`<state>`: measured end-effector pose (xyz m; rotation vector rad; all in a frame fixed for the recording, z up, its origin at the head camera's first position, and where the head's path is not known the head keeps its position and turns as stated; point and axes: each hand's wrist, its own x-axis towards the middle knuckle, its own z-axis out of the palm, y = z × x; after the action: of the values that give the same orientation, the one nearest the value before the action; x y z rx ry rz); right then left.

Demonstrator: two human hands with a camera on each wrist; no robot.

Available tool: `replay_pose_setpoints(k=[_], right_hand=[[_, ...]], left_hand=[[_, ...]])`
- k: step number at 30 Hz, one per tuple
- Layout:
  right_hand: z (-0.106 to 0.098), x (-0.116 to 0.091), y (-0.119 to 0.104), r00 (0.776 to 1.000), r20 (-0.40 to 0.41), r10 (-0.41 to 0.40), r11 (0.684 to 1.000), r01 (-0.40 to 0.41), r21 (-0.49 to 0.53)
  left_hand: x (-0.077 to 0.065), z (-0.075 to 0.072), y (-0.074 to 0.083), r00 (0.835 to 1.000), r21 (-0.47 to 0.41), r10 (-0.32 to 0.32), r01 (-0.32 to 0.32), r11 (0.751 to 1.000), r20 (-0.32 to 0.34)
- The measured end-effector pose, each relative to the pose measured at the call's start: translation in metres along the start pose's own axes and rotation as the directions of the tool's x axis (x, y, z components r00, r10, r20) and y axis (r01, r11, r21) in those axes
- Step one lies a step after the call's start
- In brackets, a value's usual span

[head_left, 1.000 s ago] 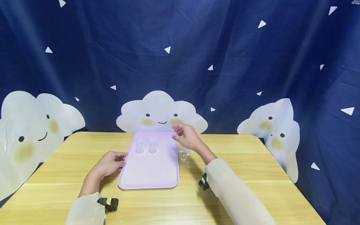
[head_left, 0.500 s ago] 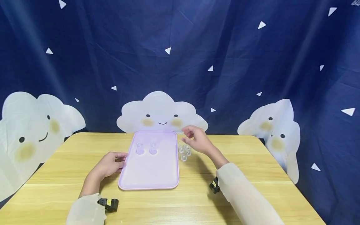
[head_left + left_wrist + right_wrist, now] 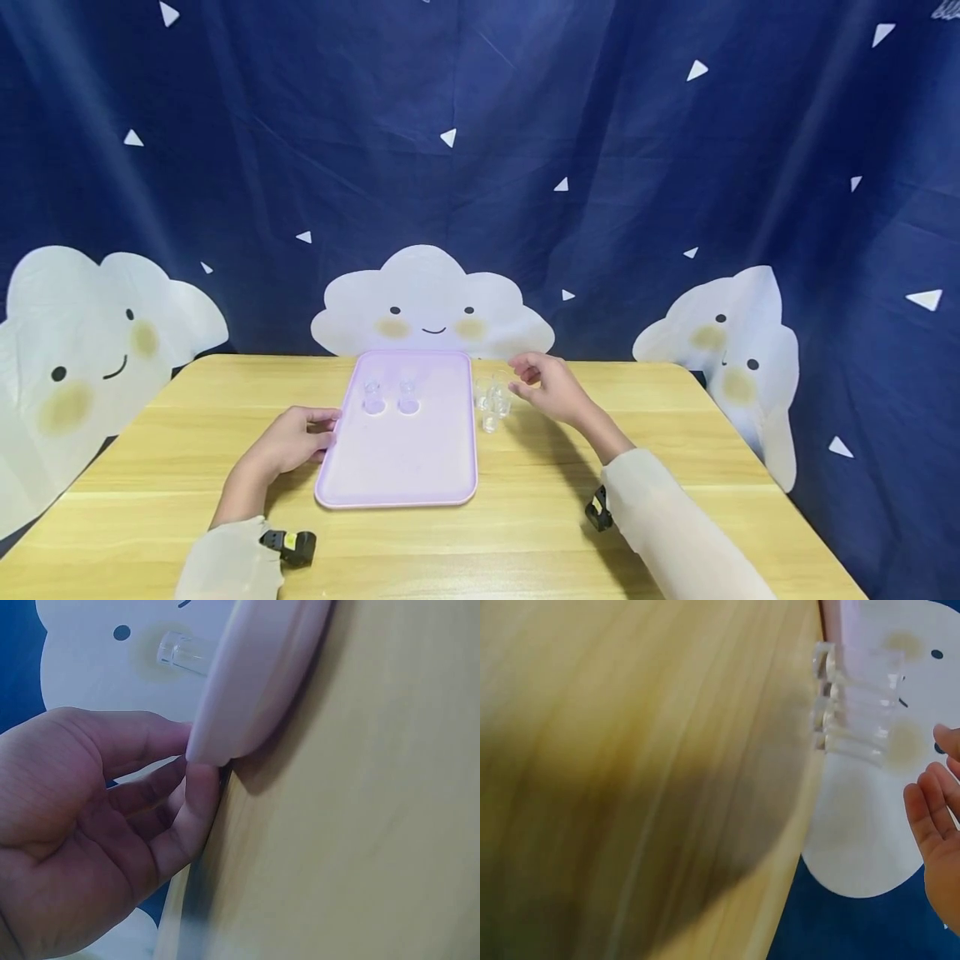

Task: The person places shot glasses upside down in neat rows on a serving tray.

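Note:
A lilac tray [image 3: 401, 454] lies on the table with two small clear shot glasses [image 3: 372, 397] upright near its far end. My left hand [image 3: 294, 437] pinches the tray's left edge. In the left wrist view, the thumb rests on the rim and fingertips [image 3: 201, 787] tuck under it. Just right of the tray, several more clear glasses [image 3: 490, 422] stand in a close cluster. My right hand [image 3: 553, 388] hovers beside and slightly above them, fingers loosely bent and holding nothing. The right wrist view shows a gap between these fingers [image 3: 922, 817] and the glasses [image 3: 859, 720].
The wooden table [image 3: 712, 500] reaches back to a dark blue curtain [image 3: 645, 125] with white clouds and triangles. Each forearm wears a small black camera, the left one [image 3: 294, 546] near the tray's front corner.
My right hand has drawn away from over the tray's far right corner, moving right and slightly nearer, past the glass cluster. The left hand, tray and glasses stay put.

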<state>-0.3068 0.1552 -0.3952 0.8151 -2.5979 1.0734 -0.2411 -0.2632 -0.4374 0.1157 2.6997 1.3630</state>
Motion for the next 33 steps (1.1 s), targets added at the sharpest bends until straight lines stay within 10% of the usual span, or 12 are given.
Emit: replay_pose_setpoints(k=[33], right_hand=[[0.017, -0.012, 0.035, 0.959, 0.227, 0.168, 0.98, -0.187, 0.063]], left_hand=[[-0.001, 0.0, 0.002, 1.0, 0.007, -0.008, 0.008, 1.0, 0.0]])
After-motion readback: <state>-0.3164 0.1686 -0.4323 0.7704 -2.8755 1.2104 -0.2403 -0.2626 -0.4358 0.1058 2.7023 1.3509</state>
